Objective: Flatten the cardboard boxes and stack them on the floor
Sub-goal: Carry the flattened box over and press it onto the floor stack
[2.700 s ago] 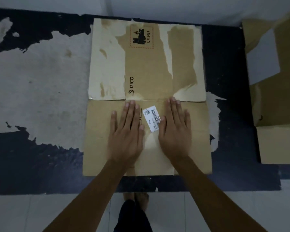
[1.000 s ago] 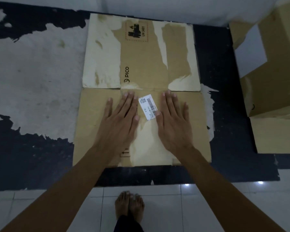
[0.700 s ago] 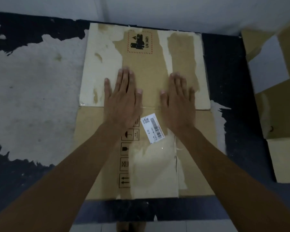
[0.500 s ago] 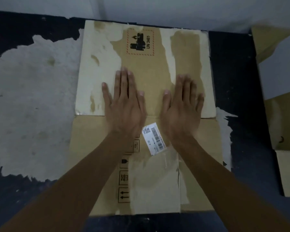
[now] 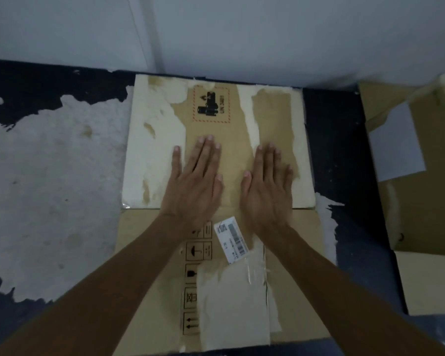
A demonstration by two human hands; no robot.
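A flattened brown cardboard box (image 5: 275, 119) lies on the floor against the wall, its surface torn to pale patches, with a hazard mark at the far end and a white barcode label (image 5: 231, 238) near the fold. My left hand (image 5: 197, 181) and my right hand (image 5: 267, 186) press flat on the far panel just past the fold, fingers straight, side by side. A second cardboard box (image 5: 421, 201) stands at the right, still three-dimensional with flaps open.
The floor (image 5: 49, 176) is dark with large worn grey patches. A pale wall (image 5: 216, 29) rises right behind the flattened box. A loose flap (image 5: 432, 281) of the right-hand box lies on the floor at the lower right.
Both hands have slid forward from the near panel, across the fold, onto the far panel. The view has tilted up toward the wall; my feet have left the frame.
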